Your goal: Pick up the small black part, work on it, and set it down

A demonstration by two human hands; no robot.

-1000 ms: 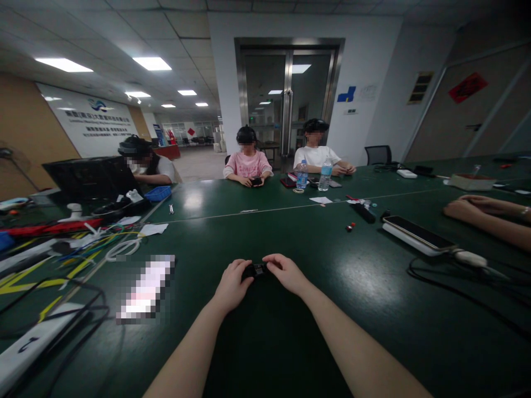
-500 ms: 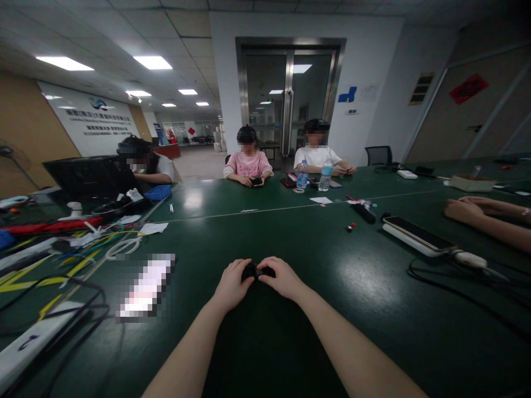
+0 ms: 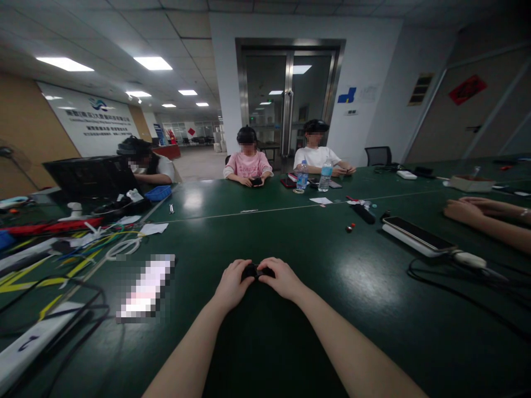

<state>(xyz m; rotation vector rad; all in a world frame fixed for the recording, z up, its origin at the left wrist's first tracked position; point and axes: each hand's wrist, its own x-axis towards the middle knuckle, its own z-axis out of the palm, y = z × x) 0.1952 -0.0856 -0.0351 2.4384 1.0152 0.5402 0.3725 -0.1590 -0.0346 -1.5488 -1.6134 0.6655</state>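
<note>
Whereas a second ago the right hand (image 3: 282, 279) sat at the far end of the small black object (image 3: 249, 271), in the head view its fingertips now meet near the middle, beside the left hand (image 3: 232, 283), suggesting joint handling. Both pinch it narrowly at the desk (image 3: 290, 232), forearms converging forward.

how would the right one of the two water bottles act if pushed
The right bottle would probably tip from a high push, since it stands tall and narrow. Once down, its rounded body would likely roll. Its clear, plastic-looking wall may give when squeezed.
</note>
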